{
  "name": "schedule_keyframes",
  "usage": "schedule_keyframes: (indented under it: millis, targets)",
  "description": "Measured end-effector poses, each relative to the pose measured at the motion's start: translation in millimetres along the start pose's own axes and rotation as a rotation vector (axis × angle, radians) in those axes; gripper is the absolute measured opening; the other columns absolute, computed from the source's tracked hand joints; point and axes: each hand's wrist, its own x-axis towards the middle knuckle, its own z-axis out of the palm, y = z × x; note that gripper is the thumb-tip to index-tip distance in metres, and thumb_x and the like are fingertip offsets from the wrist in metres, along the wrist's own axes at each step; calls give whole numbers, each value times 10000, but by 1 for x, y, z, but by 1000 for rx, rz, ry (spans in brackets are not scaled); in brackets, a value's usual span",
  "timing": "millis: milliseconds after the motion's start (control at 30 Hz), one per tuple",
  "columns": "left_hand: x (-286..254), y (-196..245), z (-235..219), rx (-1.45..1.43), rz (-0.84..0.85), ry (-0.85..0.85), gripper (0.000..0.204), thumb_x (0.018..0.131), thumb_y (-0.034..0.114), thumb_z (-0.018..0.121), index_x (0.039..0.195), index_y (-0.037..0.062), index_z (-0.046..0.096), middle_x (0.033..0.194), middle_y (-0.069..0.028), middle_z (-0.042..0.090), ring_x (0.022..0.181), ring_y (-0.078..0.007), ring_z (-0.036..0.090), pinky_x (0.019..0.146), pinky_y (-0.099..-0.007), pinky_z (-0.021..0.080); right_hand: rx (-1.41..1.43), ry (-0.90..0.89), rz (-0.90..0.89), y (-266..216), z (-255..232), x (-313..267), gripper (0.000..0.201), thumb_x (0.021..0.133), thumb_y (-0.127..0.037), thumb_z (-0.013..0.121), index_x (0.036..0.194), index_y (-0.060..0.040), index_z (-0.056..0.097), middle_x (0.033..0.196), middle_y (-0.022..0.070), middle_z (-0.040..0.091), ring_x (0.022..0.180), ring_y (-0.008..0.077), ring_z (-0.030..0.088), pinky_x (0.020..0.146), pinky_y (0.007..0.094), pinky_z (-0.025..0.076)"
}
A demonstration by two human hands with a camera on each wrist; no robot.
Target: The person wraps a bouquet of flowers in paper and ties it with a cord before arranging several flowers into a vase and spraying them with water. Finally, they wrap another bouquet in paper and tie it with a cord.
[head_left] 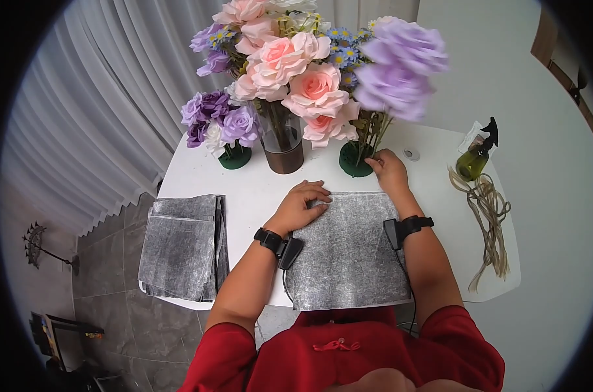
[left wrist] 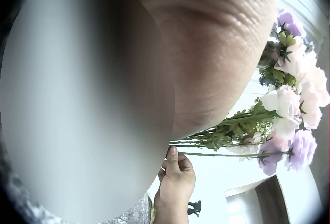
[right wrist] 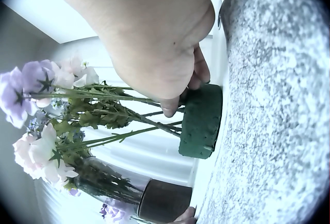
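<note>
My right hand (head_left: 389, 171) pinches a flower stem low down, close over a round block of green floral foam (right wrist: 201, 123). Several stems stand in that foam and carry large lilac roses (head_left: 404, 59), blurred in the head view, beside pink roses (head_left: 317, 91). In the left wrist view the thumb and fingers of the right hand (left wrist: 176, 185) close round the stem. My left hand (head_left: 303, 206) rests with relaxed fingers on a speckled grey sheet (head_left: 348, 261), near its far left corner, holding nothing.
A glass vase (head_left: 282, 140) of flowers stands at the back centre. Left of it is a smaller purple arrangement (head_left: 221, 124) in green foam. More grey sheets (head_left: 179, 248) lie stacked at left. A green spray bottle (head_left: 473, 160) and a raffia bundle (head_left: 489, 222) are at right.
</note>
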Motion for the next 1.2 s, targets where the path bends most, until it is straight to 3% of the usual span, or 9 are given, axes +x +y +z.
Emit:
schedule_keyframes:
  millis: [100,300,600,933,1033,1200]
  targets:
    - [0,0,0,-1,4,3,162,781,128,670,934,74,679,1070,-74,650,1219,-284,487,1094,-464,251,-9,-64,84,-12,-5,0,269,772,-260,711,796,-14,605,799,125,605,705,295,601,642,371,469]
    - [0,-2,0,-5,13,3,160,781,126,670,931,71,680,1064,-77,651,1216,-286,488,1090,-461,259,-93,-59,-13,-9,-4,2,286,765,-286,711,785,-20,609,796,111,596,695,288,597,638,371,468]
    - [0,-3,1,-14,15,5,160,785,123,667,935,70,681,1069,-79,650,1218,-289,486,1090,-456,260,-51,-56,2,3,2,2,257,764,-269,711,812,-30,628,808,98,585,735,283,595,672,373,480]
    - [0,-3,1,-13,5,7,157,788,125,664,935,72,678,1074,-78,648,1222,-283,485,1093,-464,254,-150,-130,85,-30,-11,-1,297,747,-295,730,804,-20,633,781,133,652,738,293,636,669,372,492]
    - [0,-3,1,-2,0,1,160,786,125,667,937,72,676,1074,-79,648,1224,-283,484,1092,-467,255,-211,-171,109,-36,-14,-1,301,725,-287,746,799,-16,639,769,138,656,739,297,637,669,369,493]
    - [0,-1,0,4,11,0,159,781,118,671,933,72,674,1074,-80,648,1219,-286,488,1086,-462,266,19,-381,55,-18,-33,6,272,699,-226,761,813,-6,649,753,131,660,712,283,636,670,362,488]
